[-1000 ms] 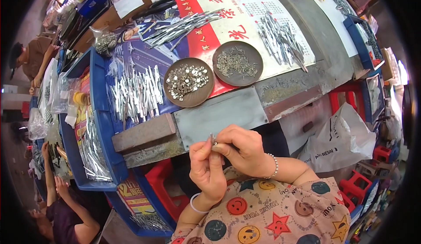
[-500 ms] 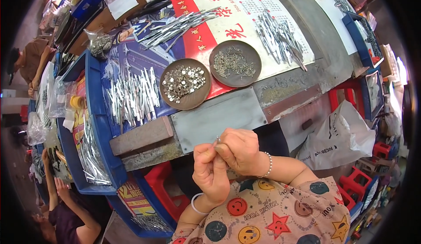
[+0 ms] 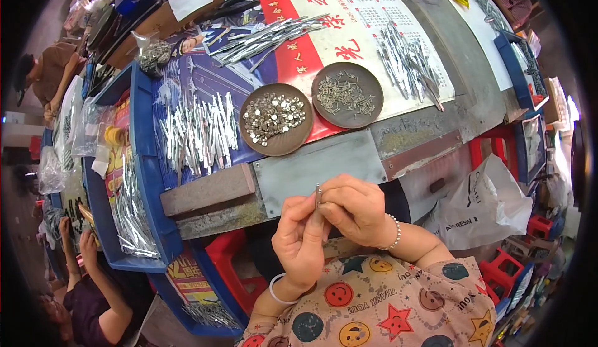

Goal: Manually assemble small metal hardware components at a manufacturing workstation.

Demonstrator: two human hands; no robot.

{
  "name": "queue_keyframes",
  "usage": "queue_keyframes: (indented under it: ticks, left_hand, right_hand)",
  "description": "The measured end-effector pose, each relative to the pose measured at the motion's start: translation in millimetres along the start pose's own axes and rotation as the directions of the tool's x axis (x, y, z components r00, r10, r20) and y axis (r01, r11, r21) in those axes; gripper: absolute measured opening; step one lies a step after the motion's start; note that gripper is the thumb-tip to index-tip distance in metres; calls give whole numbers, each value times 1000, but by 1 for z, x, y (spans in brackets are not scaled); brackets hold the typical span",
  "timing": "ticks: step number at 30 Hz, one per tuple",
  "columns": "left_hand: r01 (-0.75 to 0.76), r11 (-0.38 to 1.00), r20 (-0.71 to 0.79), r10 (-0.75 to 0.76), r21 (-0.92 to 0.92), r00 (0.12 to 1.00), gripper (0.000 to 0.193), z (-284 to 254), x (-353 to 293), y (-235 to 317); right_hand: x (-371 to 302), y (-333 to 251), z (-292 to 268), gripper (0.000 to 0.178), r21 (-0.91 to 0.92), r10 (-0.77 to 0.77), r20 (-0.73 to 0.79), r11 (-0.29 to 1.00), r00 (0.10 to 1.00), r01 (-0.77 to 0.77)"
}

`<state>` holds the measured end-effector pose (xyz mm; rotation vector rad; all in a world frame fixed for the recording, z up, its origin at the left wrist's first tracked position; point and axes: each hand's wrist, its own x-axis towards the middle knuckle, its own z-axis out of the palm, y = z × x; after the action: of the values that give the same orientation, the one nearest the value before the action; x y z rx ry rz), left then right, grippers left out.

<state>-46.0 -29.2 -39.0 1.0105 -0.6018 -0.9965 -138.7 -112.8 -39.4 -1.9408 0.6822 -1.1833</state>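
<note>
Just in front of the bench edge, my left hand and my right hand meet with fingertips pinched together. A thin, small metal piece stands upright between them, gripped by both; its exact kind is too small to make out. Beyond my hands lies a grey metal plate fixed at the bench edge. Farther back, one round brown dish contains small shiny round metal parts. Beside it on the right, a second brown dish contains small thin metal pins.
Flat metal strips lie in piles at left, back and right on a printed calendar sheet. A blue tray stands left, beyond a brown block. A white plastic bag is at right; another person's hands are far left.
My fingers have shifted around the small metal piece, and more of it now shows upright between the fingertips. The bench appears slightly farther right in view.
</note>
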Motion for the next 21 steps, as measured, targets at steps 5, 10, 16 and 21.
queue_keyframes:
  ticks: [5,10,16,21]
  left_hand:
    - [101,969,44,-93,-225,995,18,-9,2,2]
    - [170,954,44,-164,-247,985,12,-13,3,-1]
    - [223,936,50,-217,-274,975,14,-16,5,-2]
    - [267,924,52,-263,-276,964,19,-17,5,-4]
  right_hand:
    - [-5,1,-9,10,42,218,78,974,973,-221]
    - [-6,0,-10,14,126,252,82,957,964,-261]
    - [-6,-3,-12,15,281,325,132,894,937,-349]
    - [-10,-10,-17,11,323,381,187,847,905,-423]
